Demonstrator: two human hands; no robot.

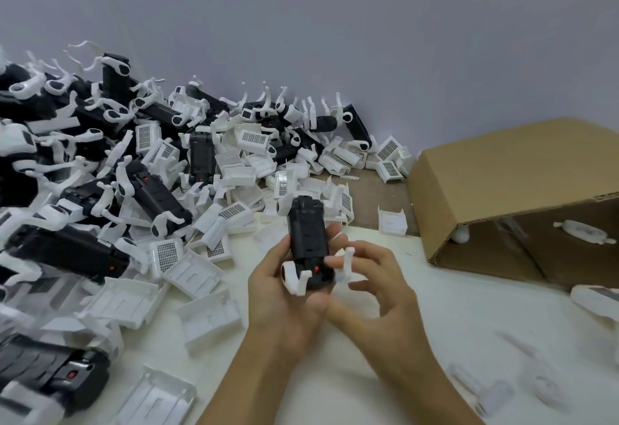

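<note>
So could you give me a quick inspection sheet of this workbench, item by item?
Surface: white table, brown strip behind.
Job's things: black block with one fitted clip; loose clip at its right side.
Clutter: pile of black-and-white pieces and white covers, left.
Hands: left hand grips the black block; right hand pinches the loose clip.
Cables: nothing seen.
Surroundings: cardboard box on its side, right; grey wall.

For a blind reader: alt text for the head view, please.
The left hand grips a black plastic block with white curved arms; the right hand pinches one arm. Similar parts are heaped left; a brown cardboard box lies right.
</note>
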